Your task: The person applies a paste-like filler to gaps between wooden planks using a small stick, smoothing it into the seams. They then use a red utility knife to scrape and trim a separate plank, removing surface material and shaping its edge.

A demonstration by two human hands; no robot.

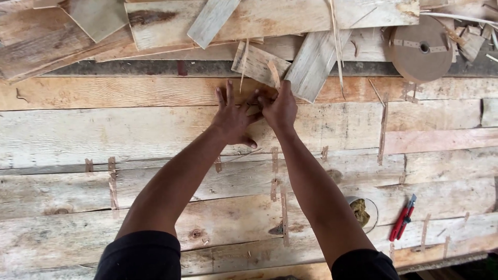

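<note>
Hands meet at the upper middle of the wooden sheet (78,140), a surface of long veneer strips laid edge to edge. We count two hands, both bare, with dark sleeves at the upper arms. The left hand (232,120) lies flat on the wood with fingers spread wide apart and grips nothing. The right hand (280,109) is curled, its fingertips pinched on a narrow strip of brown tape (274,75) that rises from between the two hands toward the loose scraps above. How tightly it is pinched we cannot tell.

We count one roll of brown tape (420,48) at the upper right, lying flat on the scrap pile, well apart from the hands. One red utility knife (403,218) lies at the lower right, and one small round container (364,211) with a yellowish sponge sits just beside it, partly hidden by the right forearm.

Short brown tape patches (274,171) cross the seams; we count over a dozen, exact total unclear. Loose veneer offcuts (259,62) are heaped along the top edge.
</note>
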